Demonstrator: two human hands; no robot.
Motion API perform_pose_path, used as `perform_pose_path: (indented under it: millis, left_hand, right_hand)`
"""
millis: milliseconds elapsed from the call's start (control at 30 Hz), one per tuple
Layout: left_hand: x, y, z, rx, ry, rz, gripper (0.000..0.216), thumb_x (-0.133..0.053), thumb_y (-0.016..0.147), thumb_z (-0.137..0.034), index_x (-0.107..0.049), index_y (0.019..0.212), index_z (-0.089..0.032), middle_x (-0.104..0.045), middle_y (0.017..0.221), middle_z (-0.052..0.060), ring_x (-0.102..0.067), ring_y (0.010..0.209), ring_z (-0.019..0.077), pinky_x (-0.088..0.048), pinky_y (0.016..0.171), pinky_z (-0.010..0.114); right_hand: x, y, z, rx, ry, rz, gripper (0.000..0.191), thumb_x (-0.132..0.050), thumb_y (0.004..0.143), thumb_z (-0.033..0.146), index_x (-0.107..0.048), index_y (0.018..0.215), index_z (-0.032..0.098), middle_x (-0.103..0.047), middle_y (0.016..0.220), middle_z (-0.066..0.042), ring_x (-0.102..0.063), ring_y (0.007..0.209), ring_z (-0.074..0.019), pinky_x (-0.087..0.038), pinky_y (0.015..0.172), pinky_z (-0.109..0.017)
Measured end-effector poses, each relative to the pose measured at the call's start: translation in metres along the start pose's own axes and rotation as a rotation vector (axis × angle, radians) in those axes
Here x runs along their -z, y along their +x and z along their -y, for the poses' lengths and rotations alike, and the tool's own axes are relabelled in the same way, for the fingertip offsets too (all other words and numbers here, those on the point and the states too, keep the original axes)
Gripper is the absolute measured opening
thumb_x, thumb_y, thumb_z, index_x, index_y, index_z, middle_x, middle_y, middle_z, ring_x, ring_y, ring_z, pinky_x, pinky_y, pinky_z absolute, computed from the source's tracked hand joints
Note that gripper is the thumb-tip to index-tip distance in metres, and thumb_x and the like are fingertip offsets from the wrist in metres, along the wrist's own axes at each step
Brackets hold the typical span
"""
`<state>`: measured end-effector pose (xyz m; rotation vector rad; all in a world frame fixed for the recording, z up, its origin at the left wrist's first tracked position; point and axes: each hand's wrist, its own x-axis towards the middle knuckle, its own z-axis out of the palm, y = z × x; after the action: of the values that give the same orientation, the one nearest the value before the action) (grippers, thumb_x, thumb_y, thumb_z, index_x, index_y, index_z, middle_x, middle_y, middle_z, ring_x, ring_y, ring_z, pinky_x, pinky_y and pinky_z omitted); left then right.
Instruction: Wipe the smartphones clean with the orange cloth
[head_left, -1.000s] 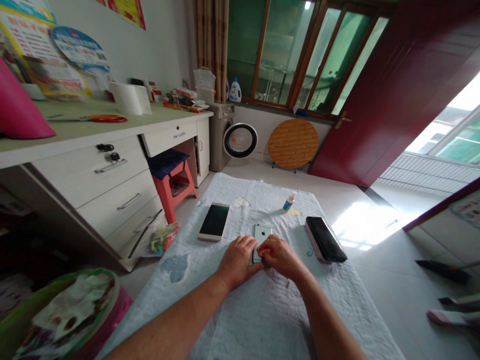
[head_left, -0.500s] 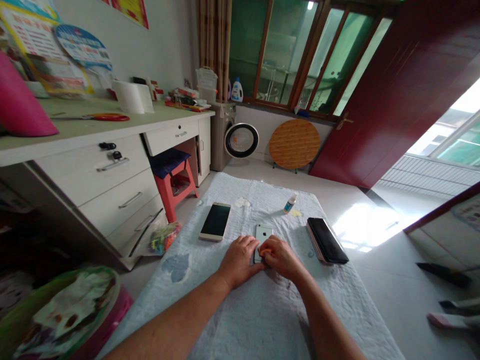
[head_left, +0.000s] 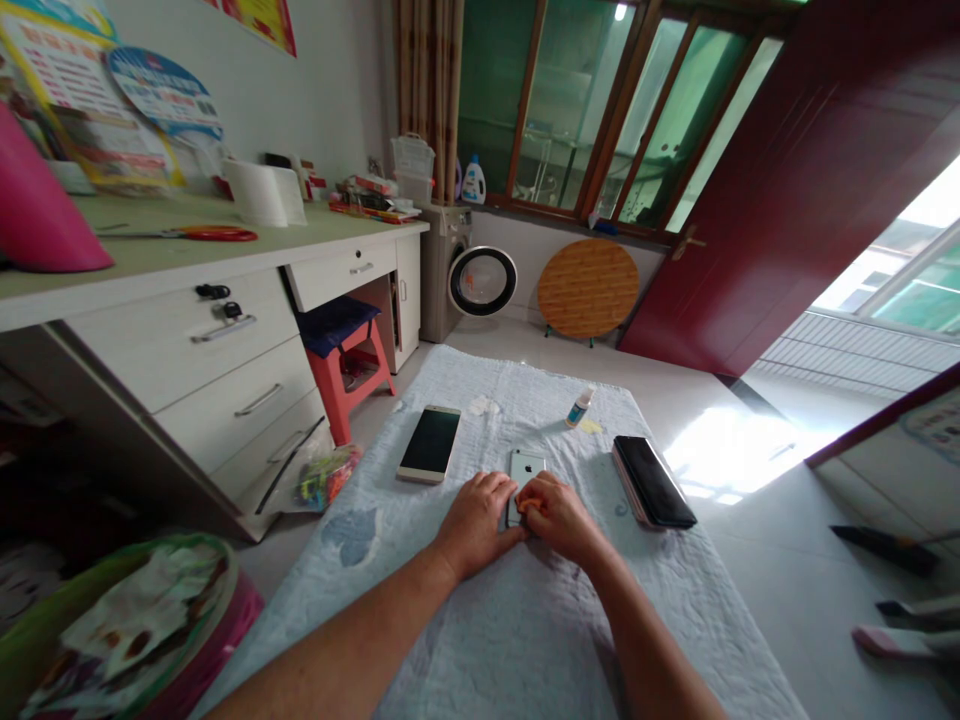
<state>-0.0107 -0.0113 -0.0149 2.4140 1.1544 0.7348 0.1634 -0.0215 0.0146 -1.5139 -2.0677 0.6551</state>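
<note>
A silver smartphone (head_left: 529, 462) with an apple logo lies back side up on the cloth-covered table (head_left: 517, 640). My left hand (head_left: 480, 520) grips its left edge, the thumb reaching along its lower end. In my right hand (head_left: 559, 515), closed fingers pinch a small orange cloth (head_left: 531, 504) pressed on the phone's back. Both hands hide the phone's lower part. To the left lies a gold-framed smartphone (head_left: 430, 444), its dark screen up. On the right rests a black phone or case (head_left: 654, 482) on top of something pinkish. A small spray bottle (head_left: 579, 408) stands beyond the phones.
A white desk (head_left: 187, 340) with drawers runs along the left, a red stool (head_left: 346, 370) partly under it. A lined waste bin (head_left: 232, 600) stands at lower left. Behind the table are an open washing machine (head_left: 442, 270) and a round wooden tabletop (head_left: 589, 287).
The orange cloth and my right fingers have shifted very slightly on the phone's back. My left hand keeps its grip, and the other things stay in place.
</note>
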Motion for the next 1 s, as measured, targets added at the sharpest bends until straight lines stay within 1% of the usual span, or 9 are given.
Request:
perform_pose_path:
  millis: [200, 400, 567, 633, 800, 900, 1000]
  left_hand:
    - [0.001, 0.000, -0.001, -0.002, 0.010, -0.005, 0.051, -0.071, 0.075, -0.044, -0.056, 0.118, -0.021, -0.058, 0.118, 0.008, -0.052, 0.108, 0.0272, -0.042, 0.096, 0.040]
    - [0.003, 0.000, -0.004, 0.002, 0.028, 0.006, 0.049, -0.069, 0.077, -0.045, -0.057, 0.117, -0.019, -0.059, 0.117, 0.008, -0.053, 0.107, 0.0270, -0.043, 0.095, 0.040]
    - [0.004, 0.001, -0.004, 0.017, 0.035, 0.014, 0.054, -0.071, 0.076, -0.049, -0.059, 0.118, -0.018, -0.058, 0.119, 0.009, -0.052, 0.109, 0.0275, -0.043, 0.096, 0.041]
    - [0.004, 0.001, -0.004, 0.020, 0.037, 0.014, 0.055, -0.072, 0.074, -0.049, -0.059, 0.118, -0.018, -0.058, 0.119, 0.009, -0.052, 0.109, 0.0276, -0.043, 0.096, 0.042]
    - [0.002, 0.000, -0.003, 0.024, 0.029, 0.008, 0.054, -0.075, 0.071, -0.046, -0.059, 0.116, -0.020, -0.058, 0.119, 0.008, -0.052, 0.109, 0.0271, -0.042, 0.097, 0.041]
    - [0.003, 0.000, -0.003, 0.022, 0.021, 0.006, 0.053, -0.074, 0.072, -0.045, -0.058, 0.117, -0.021, -0.057, 0.119, 0.007, -0.051, 0.109, 0.0267, -0.042, 0.097, 0.040]
    - [0.004, 0.000, -0.004, 0.026, 0.017, 0.009, 0.051, -0.073, 0.073, -0.044, -0.057, 0.116, -0.022, -0.058, 0.116, 0.006, -0.051, 0.107, 0.0265, -0.042, 0.095, 0.040]
  right_hand:
    - [0.004, -0.001, 0.003, 0.028, -0.003, 0.055, 0.022, -0.051, 0.067, 0.003, -0.065, 0.075, 0.016, -0.057, 0.081, -0.002, -0.053, 0.075, -0.0124, -0.038, 0.070, -0.023]
    - [0.015, -0.003, 0.010, 0.042, 0.010, 0.187, 0.023, -0.053, 0.067, 0.002, -0.068, 0.075, 0.017, -0.059, 0.083, -0.002, -0.056, 0.076, -0.0119, -0.040, 0.071, -0.022]
    - [0.024, -0.004, 0.004, 0.016, 0.013, 0.253, 0.025, -0.052, 0.066, 0.002, -0.070, 0.076, 0.018, -0.061, 0.083, -0.002, -0.058, 0.075, -0.0112, -0.041, 0.070, -0.021]
    - [0.025, -0.004, -0.001, -0.003, -0.002, 0.226, 0.025, -0.052, 0.067, 0.003, -0.070, 0.076, 0.018, -0.062, 0.083, -0.002, -0.058, 0.075, -0.0112, -0.040, 0.070, -0.021]
    - [0.018, 0.000, -0.011, -0.047, -0.085, 0.027, 0.021, -0.053, 0.071, 0.005, -0.070, 0.078, 0.016, -0.060, 0.081, -0.002, -0.055, 0.073, -0.0120, -0.038, 0.067, -0.023]
    - [0.010, 0.001, -0.010, -0.002, -0.090, -0.033, 0.022, -0.053, 0.074, 0.005, -0.070, 0.079, 0.017, -0.059, 0.080, -0.002, -0.055, 0.077, -0.0132, -0.038, 0.071, -0.024]
    - [0.004, 0.002, -0.004, 0.082, -0.068, -0.033, 0.021, -0.053, 0.077, 0.005, -0.070, 0.077, 0.017, -0.057, 0.080, -0.002, -0.054, 0.079, -0.0135, -0.039, 0.075, -0.024]
